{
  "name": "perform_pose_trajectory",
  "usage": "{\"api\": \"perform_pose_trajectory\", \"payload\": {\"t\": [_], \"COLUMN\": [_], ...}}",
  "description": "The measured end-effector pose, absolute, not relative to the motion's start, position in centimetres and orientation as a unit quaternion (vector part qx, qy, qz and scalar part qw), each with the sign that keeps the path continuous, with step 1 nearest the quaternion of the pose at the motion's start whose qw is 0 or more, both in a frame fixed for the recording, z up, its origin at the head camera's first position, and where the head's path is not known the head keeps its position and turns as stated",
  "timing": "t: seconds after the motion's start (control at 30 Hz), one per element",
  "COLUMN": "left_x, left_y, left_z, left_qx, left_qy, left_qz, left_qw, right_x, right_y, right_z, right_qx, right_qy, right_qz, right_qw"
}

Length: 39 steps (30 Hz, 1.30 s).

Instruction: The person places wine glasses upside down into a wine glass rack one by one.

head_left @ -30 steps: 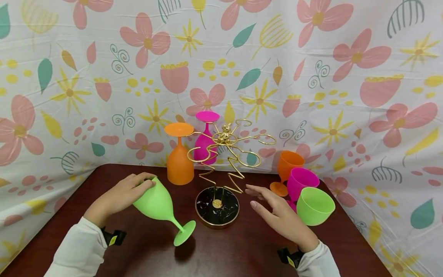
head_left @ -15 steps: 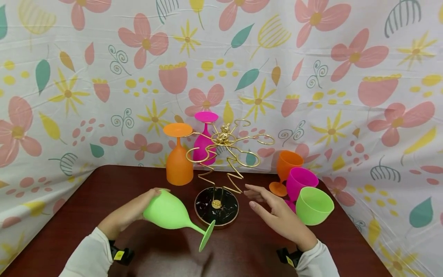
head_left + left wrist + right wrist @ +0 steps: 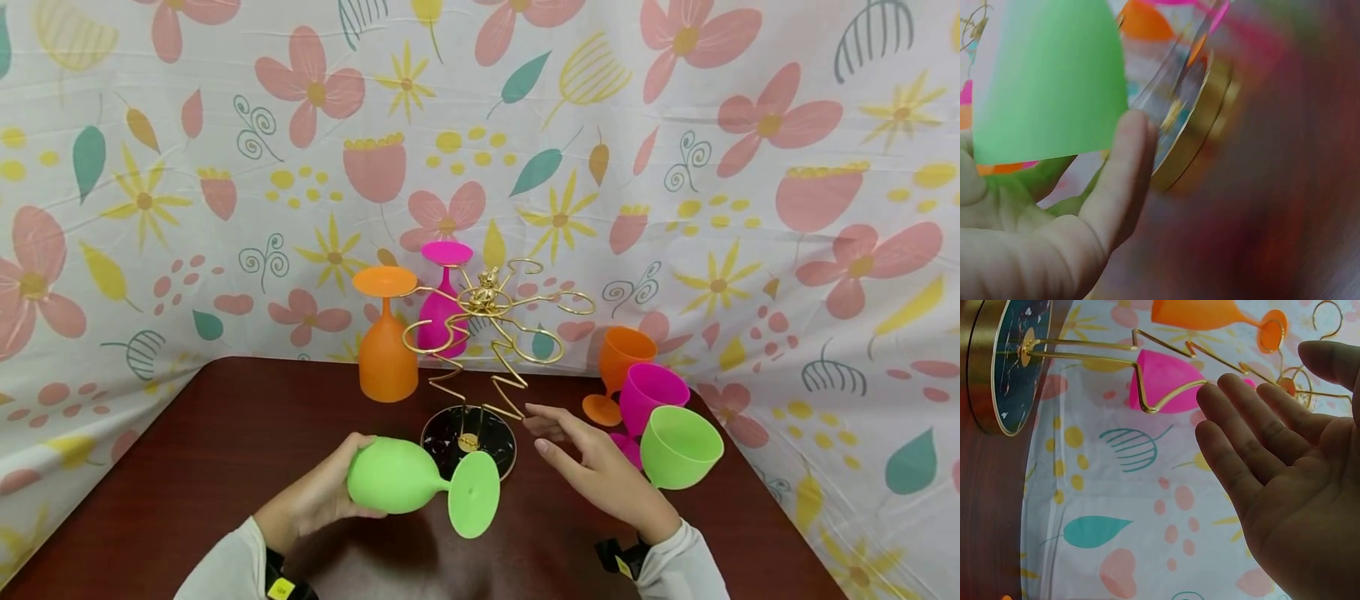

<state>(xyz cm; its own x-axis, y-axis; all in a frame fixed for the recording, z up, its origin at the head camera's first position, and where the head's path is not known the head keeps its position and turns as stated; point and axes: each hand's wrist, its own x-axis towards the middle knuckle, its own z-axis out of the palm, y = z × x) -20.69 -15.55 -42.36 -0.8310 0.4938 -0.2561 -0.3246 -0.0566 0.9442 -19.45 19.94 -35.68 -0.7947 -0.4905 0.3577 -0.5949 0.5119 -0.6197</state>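
My left hand [image 3: 326, 492] grips a light green goblet [image 3: 393, 475] by the rim end of its bowl. The goblet lies sideways above the table, its round foot [image 3: 474, 495] pointing right and tipped toward me. In the left wrist view the green bowl [image 3: 1050, 81] fills the space between thumb and fingers. Near the gold wire glass rack [image 3: 487, 308] is my right hand [image 3: 600, 467], its fingers extended and its palm bare in the right wrist view. An orange goblet [image 3: 388, 358] and a magenta goblet [image 3: 442, 325] hang upside down from the rack's left loops.
The rack stands on a round black marbled base [image 3: 491, 442]. At the right of the dark wooden table [image 3: 247, 425] are an orange goblet [image 3: 626, 354], a magenta goblet [image 3: 652, 396] and a green goblet [image 3: 681, 448], upright. A floral cloth [image 3: 600, 167] hangs behind.
My left hand has moved right and toward me with the green goblet, turning it from slanting downward to nearly level. Its foot now faces me more. The right hand has barely moved.
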Motion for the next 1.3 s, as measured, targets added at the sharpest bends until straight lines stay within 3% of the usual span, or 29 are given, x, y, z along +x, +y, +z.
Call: {"api": "perform_pose_trajectory", "payload": {"t": [0.2, 0.57, 0.93, 1.3], "left_x": [-20.0, -19.2, -19.6, -19.7], "left_y": [-13.6, -11.1, -9.8, -8.4], "left_z": [-43.2, -44.2, -44.2, -44.4], "left_qx": [0.077, 0.148, 0.178, 0.198], "left_qy": [0.575, 0.449, 0.424, 0.422], "left_qz": [0.748, 0.759, 0.748, 0.739], "left_qw": [0.322, 0.447, 0.478, 0.486], "right_x": [-19.5, -19.5, -19.5, -18.5], "right_y": [19.8, 19.1, 17.0, 14.6], "right_z": [-35.9, -36.4, -36.3, -35.3], "right_qx": [0.318, 0.324, 0.387, 0.448], "right_qy": [-0.867, -0.862, -0.832, -0.776], "right_qz": [0.378, 0.386, 0.394, 0.432], "right_qw": [0.066, 0.051, 0.040, 0.106]}}
